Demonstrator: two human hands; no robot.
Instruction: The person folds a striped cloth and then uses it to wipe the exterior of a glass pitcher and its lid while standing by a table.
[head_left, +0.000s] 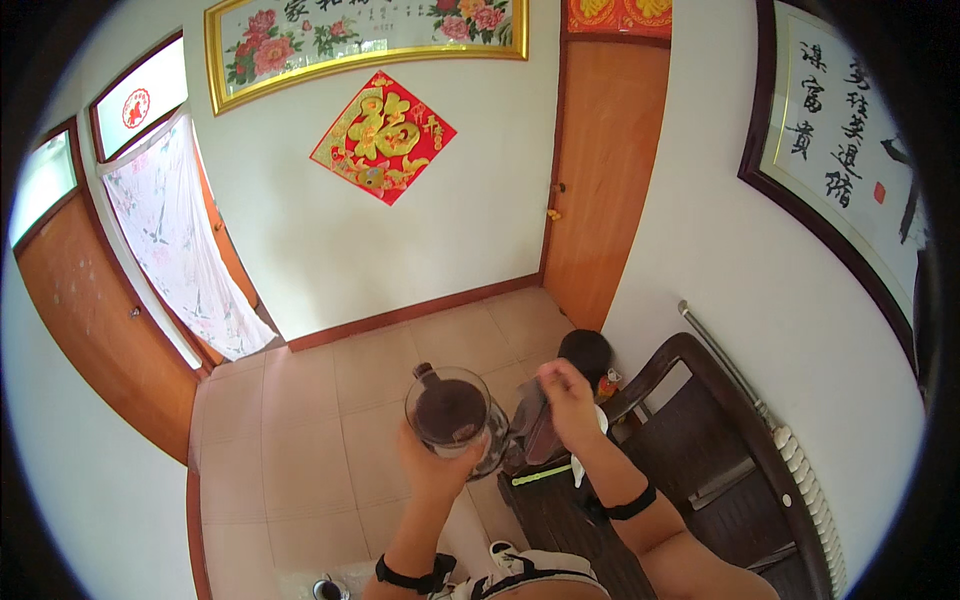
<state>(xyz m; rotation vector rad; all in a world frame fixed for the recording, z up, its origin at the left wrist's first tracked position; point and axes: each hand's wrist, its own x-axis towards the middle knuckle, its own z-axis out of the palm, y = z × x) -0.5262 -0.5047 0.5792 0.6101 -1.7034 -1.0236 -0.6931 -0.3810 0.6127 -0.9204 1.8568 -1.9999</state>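
Note:
My left hand (439, 465) grips a clear glass vessel (489, 442) around its upper side. The vessel has a wide rim and a dark round lid or strainer (450, 411), with a dark knob or handle at the rim's far left. To its right, my right hand (568, 401) is raised with the fingers curled. A dark grey, partly see-through bag or cloth (534, 427) lies right beside and below these fingers; whether they pinch it is not clear. A light green strip (541, 475) rests on the end of the dark wooden bench, near a white cloth (578, 469).
The dark wooden bench (559, 525) with its backrest (686, 420) stands at right, before a white radiator (810, 480). Beyond the right hand are a round black object (585, 356) and a small red item (608, 384). A dark cup (328, 589) is at the lower left.

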